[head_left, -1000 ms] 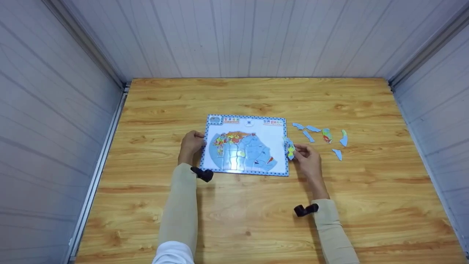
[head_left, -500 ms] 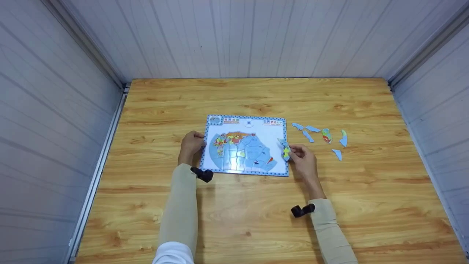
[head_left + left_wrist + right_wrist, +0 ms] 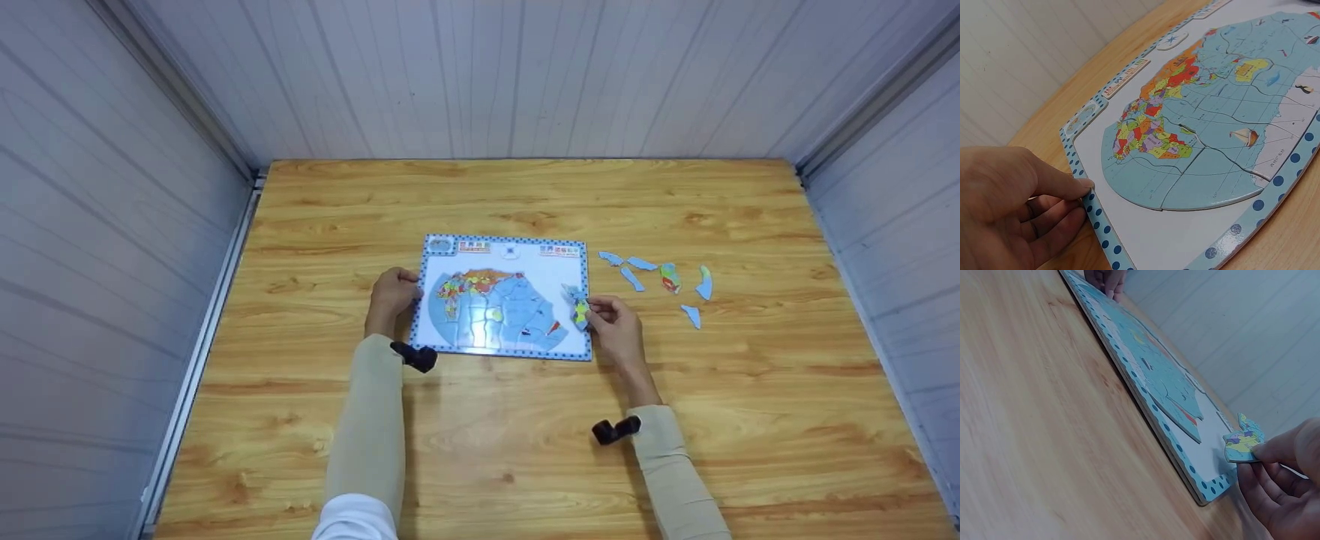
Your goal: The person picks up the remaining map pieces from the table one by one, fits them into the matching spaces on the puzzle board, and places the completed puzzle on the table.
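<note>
A world-map jigsaw puzzle board (image 3: 510,355) with a blue dotted border lies flat on the table. Its left edge is held by my left hand (image 3: 391,301); in the left wrist view the thumb (image 3: 1081,187) lies on the border and the other fingers are curled at the edge. Over the board's right side, my right hand (image 3: 622,330) pinches a blue, yellow and purple puzzle piece (image 3: 1244,445) between thumb and fingers. That piece hangs above the bare white area right of the fitted map pieces (image 3: 465,315).
Several loose puzzle pieces lie right of the board, including a green and red one (image 3: 670,277) and a plain blue one (image 3: 691,316). The wooden table (image 3: 510,450) is bounded by pale panel walls (image 3: 480,75) at the back and sides.
My right hand has moved left with the puzzle piece, from the board's right edge to over its white area. The left hand and the board have stayed put.
</note>
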A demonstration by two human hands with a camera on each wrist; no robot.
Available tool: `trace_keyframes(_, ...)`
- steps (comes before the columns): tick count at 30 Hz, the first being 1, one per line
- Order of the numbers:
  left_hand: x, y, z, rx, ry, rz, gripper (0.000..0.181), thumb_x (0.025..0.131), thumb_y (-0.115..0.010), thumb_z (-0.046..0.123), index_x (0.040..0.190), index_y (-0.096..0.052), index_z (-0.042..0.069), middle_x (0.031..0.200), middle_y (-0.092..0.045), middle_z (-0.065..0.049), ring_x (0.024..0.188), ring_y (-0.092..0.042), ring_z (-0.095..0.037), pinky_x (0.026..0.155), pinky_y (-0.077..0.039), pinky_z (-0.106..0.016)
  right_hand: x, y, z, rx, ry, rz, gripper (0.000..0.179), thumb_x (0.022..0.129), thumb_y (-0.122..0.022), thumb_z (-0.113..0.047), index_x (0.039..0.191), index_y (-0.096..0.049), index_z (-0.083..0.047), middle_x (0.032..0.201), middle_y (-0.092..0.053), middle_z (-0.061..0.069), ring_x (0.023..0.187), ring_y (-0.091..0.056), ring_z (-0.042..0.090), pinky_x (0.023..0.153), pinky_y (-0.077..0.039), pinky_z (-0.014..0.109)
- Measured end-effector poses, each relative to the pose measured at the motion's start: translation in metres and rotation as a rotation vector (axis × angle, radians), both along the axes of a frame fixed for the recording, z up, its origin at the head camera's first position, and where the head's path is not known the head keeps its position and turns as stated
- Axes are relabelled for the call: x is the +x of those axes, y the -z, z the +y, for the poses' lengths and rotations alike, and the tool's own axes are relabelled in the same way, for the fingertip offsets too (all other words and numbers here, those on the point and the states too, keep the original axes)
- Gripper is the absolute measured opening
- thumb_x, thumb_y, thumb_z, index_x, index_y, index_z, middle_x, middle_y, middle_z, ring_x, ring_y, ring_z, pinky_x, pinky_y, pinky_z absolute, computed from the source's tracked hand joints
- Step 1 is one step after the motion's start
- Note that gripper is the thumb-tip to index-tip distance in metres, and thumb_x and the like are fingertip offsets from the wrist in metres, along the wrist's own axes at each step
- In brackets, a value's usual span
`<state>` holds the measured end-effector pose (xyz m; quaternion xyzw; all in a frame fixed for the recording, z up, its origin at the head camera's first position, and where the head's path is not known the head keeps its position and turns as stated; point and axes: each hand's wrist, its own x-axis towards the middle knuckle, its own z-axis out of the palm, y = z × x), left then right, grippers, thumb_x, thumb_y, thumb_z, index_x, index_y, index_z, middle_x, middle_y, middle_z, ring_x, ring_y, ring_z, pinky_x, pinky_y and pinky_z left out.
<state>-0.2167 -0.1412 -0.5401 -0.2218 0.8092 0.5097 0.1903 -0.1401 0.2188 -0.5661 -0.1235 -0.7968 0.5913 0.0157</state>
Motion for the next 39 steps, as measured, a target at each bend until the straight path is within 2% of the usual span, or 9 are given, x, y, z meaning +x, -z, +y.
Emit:
trace_keyframes(6, 0.000, 0.001, 0.000, 0.005, -0.002, 0.001, 0.026, 0.090, -0.057, 0.004, 0.116, -0.056, 0.004, 0.120, -0.055, -0.014, 0.108, -0.052, -0.026, 0.094, -0.044, -0.038, 0.000, -0.001, -0.003, 0.007, -0.017, -0.001, 0.023, 0.090, -0.062, -0.002, 0.113, -0.063, 0.000, 0.105, -0.062, 0.017, 0.089, -0.058, 0.015, 0.075, -0.048, 0.016)
trace_keyframes(12, 0.001, 0.000, -0.001, -0.022, 0.035, 0.017, 0.027, 0.091, -0.055, 0.008, 0.118, -0.056, 0.005, 0.121, -0.057, -0.014, 0.107, -0.052, -0.026, 0.094, -0.044, -0.039, 0.002, -0.001, -0.004, 0.033, -0.044, -0.008, 0.022, 0.092, -0.060, -0.005, 0.113, -0.064, -0.003, 0.105, -0.062, 0.015, 0.090, -0.057, 0.018, 0.075, -0.047, 0.017)
trace_keyframes(31, -0.001, 0.002, -0.001, -0.001, 0.009, -0.009, 0.028, 0.090, -0.055, 0.005, 0.118, -0.055, 0.005, 0.120, -0.055, -0.013, 0.109, -0.052, -0.027, 0.096, -0.044, -0.040, 0.000, -0.003, -0.010, 0.054, -0.074, -0.024, 0.021, 0.091, -0.060, -0.004, 0.113, -0.063, -0.002, 0.103, -0.061, 0.015, 0.091, -0.056, 0.021, 0.074, -0.047, 0.018)
trace_keyframes(39, 0.000, 0.002, -0.001, -0.035, 0.023, 0.007, 0.028, 0.090, -0.057, 0.006, 0.118, -0.056, 0.005, 0.123, -0.056, -0.014, 0.110, -0.052, -0.026, 0.094, -0.044, -0.039, 0.001, -0.003, -0.012, 0.104, -0.079, -0.013, 0.021, 0.090, -0.061, -0.003, 0.111, -0.064, -0.002, 0.102, -0.062, 0.014, 0.092, -0.057, 0.021, 0.077, -0.045, 0.020)
